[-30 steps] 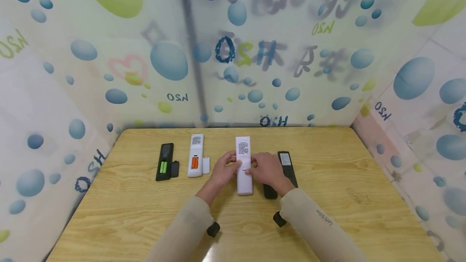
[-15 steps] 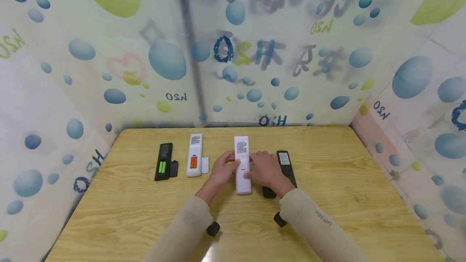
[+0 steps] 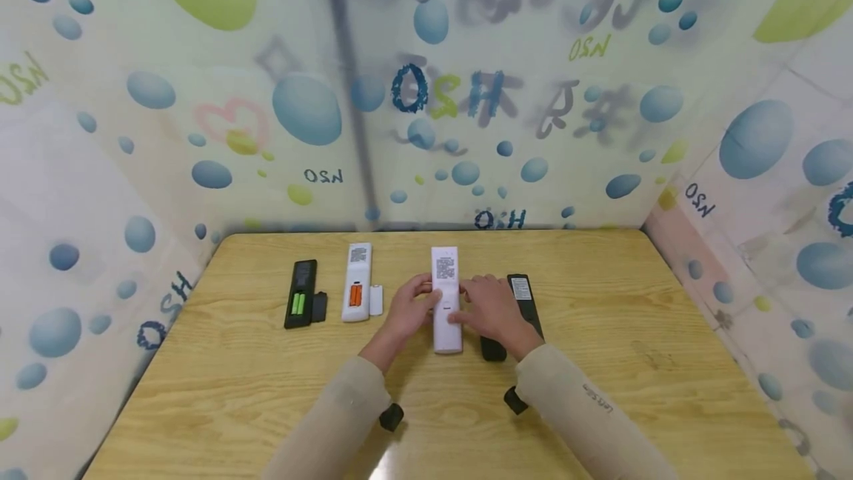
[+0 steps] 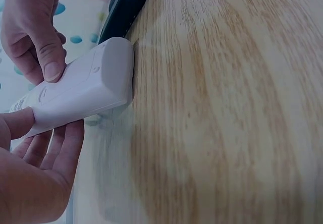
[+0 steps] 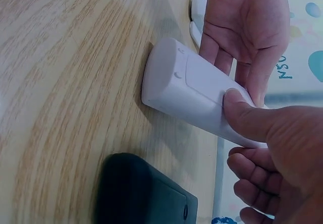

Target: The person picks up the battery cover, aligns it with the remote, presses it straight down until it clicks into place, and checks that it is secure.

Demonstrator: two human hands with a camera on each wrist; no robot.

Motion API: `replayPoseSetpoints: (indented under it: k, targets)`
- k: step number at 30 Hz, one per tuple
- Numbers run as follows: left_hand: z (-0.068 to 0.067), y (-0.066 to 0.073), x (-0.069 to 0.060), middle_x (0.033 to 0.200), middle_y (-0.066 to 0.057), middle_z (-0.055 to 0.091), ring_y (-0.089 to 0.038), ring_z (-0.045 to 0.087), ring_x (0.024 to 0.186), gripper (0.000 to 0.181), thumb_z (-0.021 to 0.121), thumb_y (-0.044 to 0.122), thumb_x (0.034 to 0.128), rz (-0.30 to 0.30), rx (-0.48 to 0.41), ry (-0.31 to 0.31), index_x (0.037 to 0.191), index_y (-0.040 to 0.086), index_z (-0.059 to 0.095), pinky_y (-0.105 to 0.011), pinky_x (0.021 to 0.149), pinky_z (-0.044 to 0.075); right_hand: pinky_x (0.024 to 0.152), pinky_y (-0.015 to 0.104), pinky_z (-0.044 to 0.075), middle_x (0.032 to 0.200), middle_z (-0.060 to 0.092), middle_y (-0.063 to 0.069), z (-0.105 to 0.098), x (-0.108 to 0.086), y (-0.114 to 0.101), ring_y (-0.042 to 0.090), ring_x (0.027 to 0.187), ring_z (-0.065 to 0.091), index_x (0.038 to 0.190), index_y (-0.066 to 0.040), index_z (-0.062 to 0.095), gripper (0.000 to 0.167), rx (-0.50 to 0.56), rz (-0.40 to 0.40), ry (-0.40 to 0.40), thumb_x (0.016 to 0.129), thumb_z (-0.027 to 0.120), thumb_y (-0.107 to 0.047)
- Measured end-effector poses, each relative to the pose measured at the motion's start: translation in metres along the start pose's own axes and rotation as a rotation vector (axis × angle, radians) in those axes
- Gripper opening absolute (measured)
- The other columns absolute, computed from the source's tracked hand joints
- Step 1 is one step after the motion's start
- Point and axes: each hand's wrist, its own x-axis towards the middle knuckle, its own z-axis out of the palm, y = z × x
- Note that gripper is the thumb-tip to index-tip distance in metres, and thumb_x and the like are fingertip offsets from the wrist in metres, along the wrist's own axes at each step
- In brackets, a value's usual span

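A white remote control [image 3: 447,335] lies back up between both hands, its printed label at the far end. My left hand [image 3: 408,308] grips it from the left, thumb on the back and fingers beneath the edge, as the left wrist view shows. From the other side my right hand [image 3: 494,308] holds it, with the right thumb [image 5: 237,100] pressed on the back at the upper edge of the battery cover [image 5: 202,80]. The cover sits in place on the remote. In the right wrist view, the remote's near end touches the table and its far end is tilted up.
Right of the hands lies a black remote [image 3: 526,302], partly hidden by the right wrist. At the left are a black remote [image 3: 303,276] with green batteries and a white remote [image 3: 358,269] with orange ones. Their loose covers, black [image 3: 319,307] and white [image 3: 376,300], lie beside them.
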Motion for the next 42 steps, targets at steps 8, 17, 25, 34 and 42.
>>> replayPoseSetpoints:
  k: [8, 17, 25, 34, 42]
  targets:
    - [0.002, 0.004, 0.000, 0.130, -0.017, 0.058, -0.022, 0.065, 0.098, 0.042, 0.057, 0.015, 0.0991, 0.011, -0.002, -0.013, 0.140, 0.008, 0.050, -0.038, 0.079, 0.060, 0.086, 0.042, 0.045, 0.092, 0.065, -0.003, -0.008, -0.004, 0.005, 0.019, 0.090, 0.055, 0.113, -0.015, 0.067, 0.049, 0.018, -0.027, 0.005, 0.082, 0.072, -0.053]
    - [0.008, 0.005, 0.000, 0.124, -0.017, 0.061, -0.022, 0.066, 0.094, 0.042, 0.058, 0.015, 0.0980, -0.009, 0.025, 0.001, 0.138, 0.004, 0.052, -0.036, 0.076, 0.059, 0.088, 0.047, 0.048, 0.095, 0.068, 0.001, -0.021, -0.008, 0.026, 0.022, 0.093, 0.059, 0.122, -0.014, 0.066, 0.049, 0.018, -0.072, 0.072, 0.087, 0.070, -0.047]
    - [0.020, -0.004, 0.005, 0.118, -0.012, 0.065, -0.018, 0.064, 0.093, 0.041, 0.059, 0.019, 0.0979, -0.056, 0.112, 0.011, 0.136, 0.006, 0.053, -0.032, 0.074, 0.059, 0.092, 0.051, 0.047, 0.100, 0.070, 0.004, -0.028, -0.015, 0.046, 0.026, 0.099, 0.061, 0.122, -0.012, 0.066, 0.047, 0.026, -0.042, 0.106, 0.088, 0.069, -0.044]
    - [0.025, -0.009, 0.009, 0.115, -0.011, 0.066, -0.017, 0.066, 0.090, 0.042, 0.058, 0.020, 0.0984, -0.094, 0.139, 0.016, 0.137, 0.005, 0.052, -0.031, 0.072, 0.059, 0.089, 0.050, 0.047, 0.101, 0.069, 0.005, -0.029, -0.022, 0.058, 0.025, 0.096, 0.060, 0.121, -0.011, 0.066, 0.047, 0.031, -0.016, 0.092, 0.088, 0.069, -0.044]
    - [0.028, -0.012, 0.007, 0.111, -0.015, 0.067, -0.019, 0.067, 0.088, 0.041, 0.059, 0.019, 0.0977, -0.087, 0.192, 0.050, 0.133, -0.002, 0.054, -0.030, 0.070, 0.060, 0.090, 0.050, 0.048, 0.101, 0.070, 0.005, -0.023, -0.023, 0.063, 0.024, 0.094, 0.061, 0.120, -0.011, 0.066, 0.047, 0.017, -0.009, 0.082, 0.088, 0.069, -0.045]
